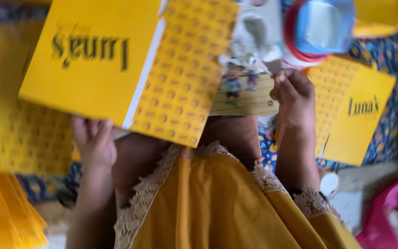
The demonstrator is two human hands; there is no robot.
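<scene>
Head view, looking down over a mustard-yellow garment with lace trim (pixel 208 203). Left hand (pixel 94 140) sits under the lower edge of a big yellow card cover (pixel 130 64), fingers curled up against its underside, grasping it from below; cover is held up, tilted, filling upper left of frame, one half plain yellow with dark lettering, other half yellow with a small repeated pattern, white strip between the halves. Right hand (pixel 295 97) is clenched around the lower edge of a printed picture sheet (pixel 245 92) showing small cartoon figures on a pale striped ground; sheet sits just right of the yellow cover and touches or overlaps its patterned half, exact contact blurred. Above the right hand, a white crumpled bit (pixel 256 30) and a round blue thing with a red rim (pixel 321 25), both blurred, cannot tell what they are or whether the hand holds them. Second yellow cover (pixel 353 110) of the same kind lies flat to the right, behind the right forearm, on a blue patterned cloth (pixel 383 55). More yellow sheets (pixel 5 133) blurred at far left, and a stack of yellow edges (pixel 5 216) at lower left. Pink thing (pixel 392 212) at lower right, blurred. Small white round object (pixel 330 183) near the right wrist.
</scene>
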